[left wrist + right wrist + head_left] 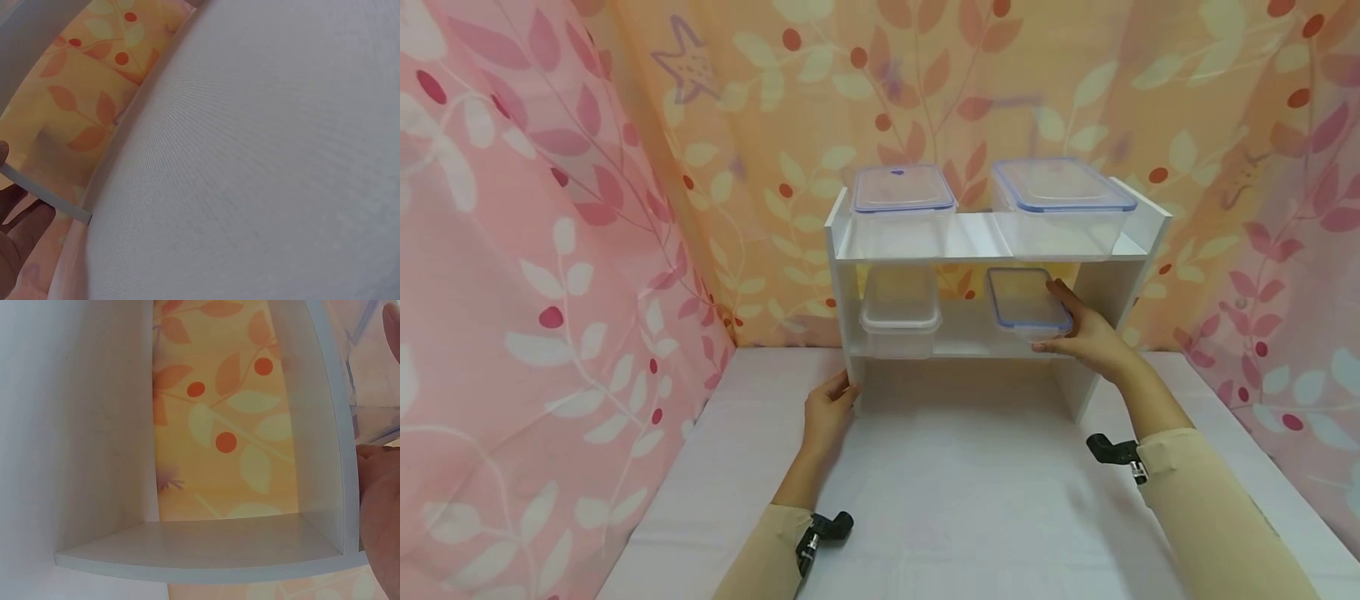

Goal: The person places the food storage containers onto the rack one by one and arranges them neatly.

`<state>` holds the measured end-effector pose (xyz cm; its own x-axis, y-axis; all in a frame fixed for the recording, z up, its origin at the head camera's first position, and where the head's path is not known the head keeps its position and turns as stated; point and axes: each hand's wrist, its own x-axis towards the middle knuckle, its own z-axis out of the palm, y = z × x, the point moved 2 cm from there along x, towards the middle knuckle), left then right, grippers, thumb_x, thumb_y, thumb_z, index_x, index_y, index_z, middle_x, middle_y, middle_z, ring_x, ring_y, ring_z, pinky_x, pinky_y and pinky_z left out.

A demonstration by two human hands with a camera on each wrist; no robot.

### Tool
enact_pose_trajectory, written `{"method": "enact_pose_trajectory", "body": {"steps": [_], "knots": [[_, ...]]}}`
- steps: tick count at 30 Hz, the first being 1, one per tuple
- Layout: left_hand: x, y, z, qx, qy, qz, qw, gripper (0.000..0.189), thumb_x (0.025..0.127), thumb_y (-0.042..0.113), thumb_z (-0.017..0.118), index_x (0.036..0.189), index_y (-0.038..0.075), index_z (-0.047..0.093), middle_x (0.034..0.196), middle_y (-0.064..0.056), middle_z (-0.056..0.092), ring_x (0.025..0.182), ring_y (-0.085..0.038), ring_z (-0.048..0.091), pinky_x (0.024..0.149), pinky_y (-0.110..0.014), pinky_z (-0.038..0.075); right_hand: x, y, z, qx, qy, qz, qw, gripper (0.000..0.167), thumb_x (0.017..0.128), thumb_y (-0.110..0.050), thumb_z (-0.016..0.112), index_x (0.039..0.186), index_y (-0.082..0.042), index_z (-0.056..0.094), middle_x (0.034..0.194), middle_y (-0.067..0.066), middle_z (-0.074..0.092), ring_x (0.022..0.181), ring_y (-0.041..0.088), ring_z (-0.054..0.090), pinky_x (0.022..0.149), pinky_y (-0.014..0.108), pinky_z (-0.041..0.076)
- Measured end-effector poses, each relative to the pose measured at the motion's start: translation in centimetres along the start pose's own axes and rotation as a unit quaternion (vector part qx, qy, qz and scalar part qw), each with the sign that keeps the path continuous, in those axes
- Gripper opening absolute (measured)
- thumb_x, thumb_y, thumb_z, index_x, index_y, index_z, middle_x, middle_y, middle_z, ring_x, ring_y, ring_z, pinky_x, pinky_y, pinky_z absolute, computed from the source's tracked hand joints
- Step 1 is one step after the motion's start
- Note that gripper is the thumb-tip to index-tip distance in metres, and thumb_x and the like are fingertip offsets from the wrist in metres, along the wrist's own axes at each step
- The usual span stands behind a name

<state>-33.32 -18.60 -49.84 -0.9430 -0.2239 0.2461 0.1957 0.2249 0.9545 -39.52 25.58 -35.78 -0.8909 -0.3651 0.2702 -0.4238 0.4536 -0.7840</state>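
A white two-tier shelf stands on the table. My left hand holds the lower front edge of its left side panel; in the left wrist view the thumb and fingers lie on either side of that panel. On the middle board, at the right, sits a clear food container with a blue-rimmed lid. My right hand grips it from the right, thumb low at the front, fingers at the lid's far right. In the right wrist view that hand is partly cut off by the frame's edge.
A clear container with a whitish lid stands at the middle board's left. Two blue-rimmed containers, a smaller one and a larger one, stand on top. White cloth covers the table; floral curtains hang behind and beside.
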Motion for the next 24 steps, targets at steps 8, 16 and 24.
{"method": "enact_pose_trajectory", "body": {"steps": [8,16,24], "knots": [[0.2,-0.2,0.0,0.003,0.000,0.004,1.0000,0.043,0.098,0.016,0.071,0.138,0.005,0.064,0.134,-0.013,0.068,0.115,-0.024,0.070,0.089,-0.031,0.061,0.0,0.2,0.1,0.007,0.013,0.002,0.9999,0.118,0.082,-0.009,0.087,0.166,-0.018,0.005,0.169,0.021,0.010,0.119,0.040,0.048,0.077,0.008,0.051],[0.1,-0.3,0.1,-0.001,0.000,0.007,1.0000,0.042,0.097,0.015,0.071,0.138,0.005,0.065,0.133,-0.011,0.069,0.114,-0.024,0.070,0.089,-0.033,0.061,-0.7,-0.2,0.6,-0.027,0.021,0.017,0.9993,0.120,0.082,-0.019,0.089,0.167,-0.026,0.005,0.166,0.022,0.019,0.129,0.040,0.043,0.084,0.006,0.043],[0.0,-0.2,0.1,0.001,0.003,0.011,0.9999,0.043,0.097,0.017,0.072,0.137,0.003,0.064,0.132,-0.014,0.069,0.113,-0.026,0.070,0.088,-0.032,0.061,-1.5,-0.8,0.8,-0.057,0.054,0.005,0.9969,0.118,0.080,-0.025,0.091,0.166,-0.022,0.011,0.170,0.015,0.017,0.150,0.042,0.025,0.119,0.065,0.026]]}}
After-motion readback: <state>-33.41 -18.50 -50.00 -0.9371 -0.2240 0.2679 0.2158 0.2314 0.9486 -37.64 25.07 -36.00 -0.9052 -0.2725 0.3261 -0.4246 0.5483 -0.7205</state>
